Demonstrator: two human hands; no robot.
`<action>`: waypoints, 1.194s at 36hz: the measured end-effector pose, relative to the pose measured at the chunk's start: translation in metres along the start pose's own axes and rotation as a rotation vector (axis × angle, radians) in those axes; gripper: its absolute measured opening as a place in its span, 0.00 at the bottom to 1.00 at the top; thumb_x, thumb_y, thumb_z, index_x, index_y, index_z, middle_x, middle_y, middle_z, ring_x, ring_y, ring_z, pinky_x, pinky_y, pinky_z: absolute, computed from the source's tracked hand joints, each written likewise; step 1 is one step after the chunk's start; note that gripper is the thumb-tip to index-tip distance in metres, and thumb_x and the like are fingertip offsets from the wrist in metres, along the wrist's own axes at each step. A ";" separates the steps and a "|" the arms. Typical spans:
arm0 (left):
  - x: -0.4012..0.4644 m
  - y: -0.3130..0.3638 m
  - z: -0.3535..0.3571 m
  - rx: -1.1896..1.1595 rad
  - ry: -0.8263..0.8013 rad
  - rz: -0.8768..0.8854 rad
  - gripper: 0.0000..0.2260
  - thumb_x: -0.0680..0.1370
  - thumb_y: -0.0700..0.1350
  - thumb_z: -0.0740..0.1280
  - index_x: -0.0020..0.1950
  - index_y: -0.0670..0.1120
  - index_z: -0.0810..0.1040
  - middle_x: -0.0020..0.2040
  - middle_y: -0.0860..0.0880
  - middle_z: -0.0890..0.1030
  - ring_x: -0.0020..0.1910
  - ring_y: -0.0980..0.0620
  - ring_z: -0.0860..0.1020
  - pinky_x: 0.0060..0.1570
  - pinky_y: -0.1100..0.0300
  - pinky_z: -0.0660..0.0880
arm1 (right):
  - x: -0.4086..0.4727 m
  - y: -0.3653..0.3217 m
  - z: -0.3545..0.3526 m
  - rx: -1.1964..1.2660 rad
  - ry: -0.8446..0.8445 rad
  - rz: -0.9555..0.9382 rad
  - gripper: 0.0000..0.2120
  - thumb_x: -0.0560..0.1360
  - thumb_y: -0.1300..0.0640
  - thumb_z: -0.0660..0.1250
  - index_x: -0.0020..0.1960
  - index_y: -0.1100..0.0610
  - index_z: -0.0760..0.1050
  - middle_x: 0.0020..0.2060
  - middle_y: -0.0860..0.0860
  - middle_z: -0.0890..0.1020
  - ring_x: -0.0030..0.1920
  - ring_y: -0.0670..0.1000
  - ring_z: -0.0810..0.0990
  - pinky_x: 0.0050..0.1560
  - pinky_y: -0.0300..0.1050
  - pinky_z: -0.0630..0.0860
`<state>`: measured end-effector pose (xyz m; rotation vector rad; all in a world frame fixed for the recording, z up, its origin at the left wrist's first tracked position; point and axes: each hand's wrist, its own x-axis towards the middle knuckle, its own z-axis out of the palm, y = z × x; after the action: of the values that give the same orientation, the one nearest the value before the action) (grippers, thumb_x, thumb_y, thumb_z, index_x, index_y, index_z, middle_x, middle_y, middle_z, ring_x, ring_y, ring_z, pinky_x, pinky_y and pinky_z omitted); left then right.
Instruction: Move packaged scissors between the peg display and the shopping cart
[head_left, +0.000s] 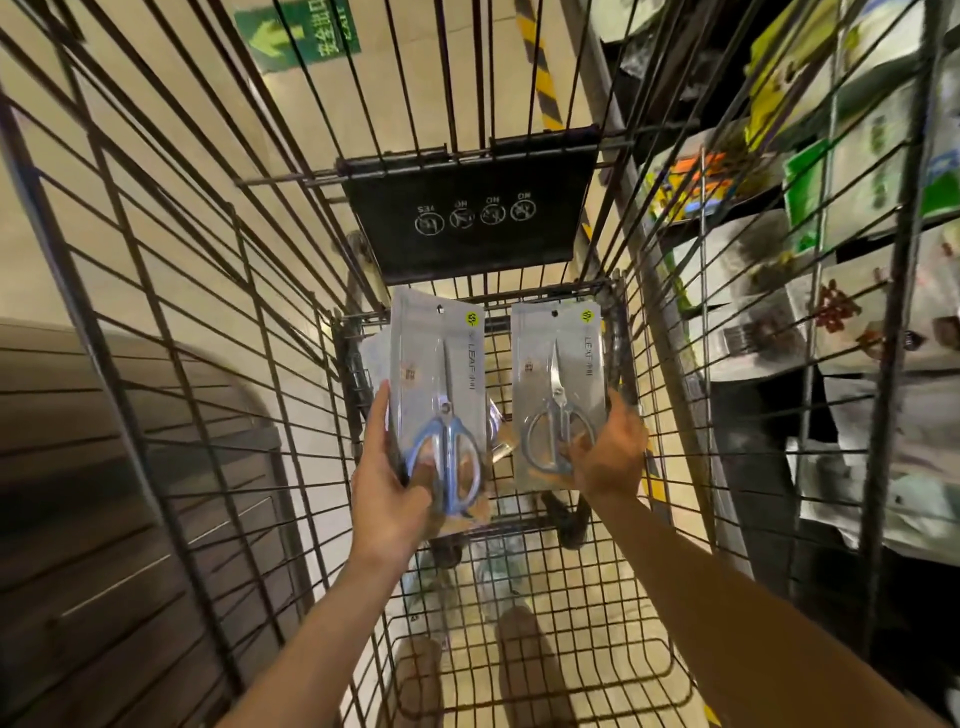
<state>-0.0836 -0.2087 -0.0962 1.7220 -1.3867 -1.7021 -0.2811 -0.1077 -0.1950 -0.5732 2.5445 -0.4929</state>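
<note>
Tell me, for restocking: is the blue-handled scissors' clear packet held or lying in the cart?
Held: left hand grips the blue-handled scissors packet above the cart's wire floor.

Warm, yellowish indoor light falls from above, brightest on the pale floor (156, 171) seen through my cart's wires (545, 613), while the brown panel (104, 467) at near left and the shelf gaps at right sink into deep shadow. The wide lens bows the cart bars outward toward every edge, and the goods on the right shelves (831, 249) smear into soft blur, as does the green floor sign (296, 31) far off. The two clear packets (441, 364) in my hands (389, 493) are fairly sharp, with a dull sheen on the plastic and a glint on the right blades (557, 374).
</note>
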 end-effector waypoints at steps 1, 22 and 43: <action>0.000 0.000 0.000 -0.003 0.002 -0.001 0.36 0.78 0.27 0.66 0.81 0.52 0.60 0.73 0.50 0.74 0.64 0.67 0.76 0.53 0.74 0.76 | 0.001 0.000 0.000 0.006 -0.020 0.007 0.35 0.71 0.58 0.77 0.74 0.60 0.68 0.60 0.59 0.78 0.62 0.60 0.75 0.56 0.56 0.82; -0.009 -0.007 0.004 -0.011 0.026 -0.061 0.38 0.79 0.30 0.67 0.78 0.65 0.61 0.71 0.58 0.76 0.59 0.69 0.78 0.62 0.44 0.78 | 0.001 0.000 -0.003 0.052 -0.101 0.143 0.41 0.75 0.63 0.71 0.81 0.55 0.53 0.74 0.59 0.64 0.74 0.61 0.61 0.67 0.56 0.72; -0.077 0.076 -0.028 0.068 -0.062 0.097 0.39 0.77 0.29 0.71 0.75 0.66 0.62 0.66 0.65 0.77 0.69 0.54 0.76 0.69 0.46 0.73 | -0.054 -0.029 -0.140 0.408 -0.507 0.040 0.20 0.73 0.68 0.71 0.63 0.57 0.72 0.51 0.54 0.82 0.44 0.50 0.84 0.37 0.43 0.82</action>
<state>-0.0726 -0.1920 0.0136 1.6212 -1.5461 -1.6869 -0.3027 -0.0742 -0.0474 -0.4262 1.9037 -0.7246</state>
